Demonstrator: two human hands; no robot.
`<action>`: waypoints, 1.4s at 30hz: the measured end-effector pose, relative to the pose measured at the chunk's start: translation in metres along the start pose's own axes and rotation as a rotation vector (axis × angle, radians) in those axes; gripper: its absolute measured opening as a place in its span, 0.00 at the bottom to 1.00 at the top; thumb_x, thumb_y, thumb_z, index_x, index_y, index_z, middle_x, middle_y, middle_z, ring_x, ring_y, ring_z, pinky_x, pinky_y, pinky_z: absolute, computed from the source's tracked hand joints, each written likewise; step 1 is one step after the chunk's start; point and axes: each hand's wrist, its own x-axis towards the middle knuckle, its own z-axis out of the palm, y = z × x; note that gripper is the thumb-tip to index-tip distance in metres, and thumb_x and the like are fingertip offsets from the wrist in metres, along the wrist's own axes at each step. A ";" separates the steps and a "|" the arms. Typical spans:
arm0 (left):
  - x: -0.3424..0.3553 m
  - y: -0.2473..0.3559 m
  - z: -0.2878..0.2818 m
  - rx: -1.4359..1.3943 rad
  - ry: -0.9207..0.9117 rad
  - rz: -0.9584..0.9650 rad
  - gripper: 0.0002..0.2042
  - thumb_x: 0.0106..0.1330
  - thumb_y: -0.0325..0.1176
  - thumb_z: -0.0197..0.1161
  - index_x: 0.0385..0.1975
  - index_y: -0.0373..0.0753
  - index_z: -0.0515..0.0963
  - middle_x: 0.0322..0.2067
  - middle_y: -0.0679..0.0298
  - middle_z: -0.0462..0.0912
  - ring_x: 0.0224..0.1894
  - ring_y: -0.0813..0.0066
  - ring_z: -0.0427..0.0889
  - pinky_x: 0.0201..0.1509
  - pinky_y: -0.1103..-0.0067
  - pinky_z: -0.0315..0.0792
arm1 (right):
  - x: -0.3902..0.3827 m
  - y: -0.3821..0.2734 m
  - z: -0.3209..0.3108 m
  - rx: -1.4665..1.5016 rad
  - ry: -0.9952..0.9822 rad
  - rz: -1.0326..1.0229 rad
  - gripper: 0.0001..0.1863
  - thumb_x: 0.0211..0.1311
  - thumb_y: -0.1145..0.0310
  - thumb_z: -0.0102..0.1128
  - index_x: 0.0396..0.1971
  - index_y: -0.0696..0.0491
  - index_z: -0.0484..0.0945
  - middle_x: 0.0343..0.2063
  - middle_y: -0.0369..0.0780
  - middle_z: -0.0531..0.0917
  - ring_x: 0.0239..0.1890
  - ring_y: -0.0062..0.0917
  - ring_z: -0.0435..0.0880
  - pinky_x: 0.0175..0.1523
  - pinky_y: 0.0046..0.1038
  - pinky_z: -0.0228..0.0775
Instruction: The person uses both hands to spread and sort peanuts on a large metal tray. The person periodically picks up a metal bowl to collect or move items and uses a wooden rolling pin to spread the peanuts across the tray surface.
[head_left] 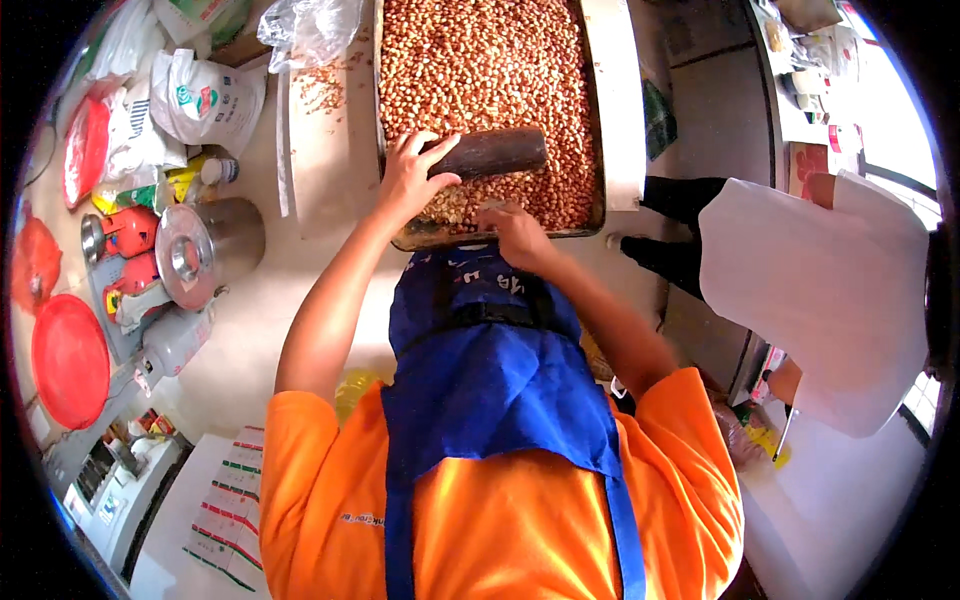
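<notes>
2 hands: both reach forward over the near rim of the tray [610, 110], past the blue apron [490, 380] and orange shirt [310, 500].
Right hand [520, 235]: fingers curled down into the peanuts [480, 70] at the near edge; whether they pinch any, I cannot tell.
Left hand [405, 180]: fingers wrapped on the end of the dark roller [490, 152], which lies crosswise on the peanuts, so it can press them.
Table [250, 300]: steel pot with lid [200, 250] and red lid [70, 360] stand to the left, out of the way.
Far side: white bags [200, 100].

One tray [612, 110] of peanuts [480, 70], one dark roller [495, 152], two hands.
</notes>
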 end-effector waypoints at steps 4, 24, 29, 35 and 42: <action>-0.001 -0.002 -0.003 -0.006 -0.022 -0.017 0.33 0.64 0.47 0.80 0.72 0.55 0.83 0.59 0.54 0.82 0.62 0.50 0.77 0.71 0.57 0.71 | 0.013 -0.025 0.009 0.012 -0.224 0.112 0.30 0.62 0.75 0.66 0.67 0.51 0.84 0.59 0.53 0.89 0.60 0.52 0.86 0.68 0.54 0.77; -0.003 -0.012 0.001 0.067 -0.010 0.017 0.35 0.65 0.49 0.80 0.75 0.62 0.80 0.60 0.59 0.82 0.63 0.54 0.78 0.71 0.59 0.73 | 0.060 -0.087 0.061 0.089 -0.279 -0.012 0.35 0.63 0.83 0.52 0.71 0.54 0.79 0.62 0.57 0.85 0.68 0.54 0.80 0.74 0.49 0.71; -0.002 -0.014 0.005 0.057 -0.049 0.003 0.35 0.66 0.51 0.79 0.76 0.62 0.79 0.61 0.58 0.82 0.64 0.53 0.78 0.73 0.60 0.71 | 0.063 -0.068 0.075 0.063 0.165 -0.063 0.30 0.65 0.78 0.60 0.69 0.59 0.77 0.59 0.57 0.83 0.59 0.57 0.81 0.69 0.52 0.73; -0.010 0.002 -0.009 0.193 -0.077 0.041 0.43 0.66 0.43 0.80 0.82 0.53 0.68 0.65 0.55 0.78 0.70 0.50 0.73 0.77 0.56 0.67 | 0.037 -0.060 -0.016 -0.347 0.484 -0.106 0.30 0.62 0.76 0.64 0.67 0.56 0.78 0.64 0.49 0.78 0.69 0.51 0.75 0.74 0.56 0.66; -0.006 0.018 -0.011 0.233 -0.162 -0.025 0.50 0.51 0.32 0.85 0.80 0.51 0.70 0.65 0.55 0.77 0.69 0.52 0.74 0.76 0.57 0.67 | 0.083 -0.025 -0.103 -0.829 0.080 -0.062 0.32 0.64 0.69 0.65 0.69 0.56 0.74 0.60 0.46 0.79 0.69 0.41 0.75 0.77 0.51 0.63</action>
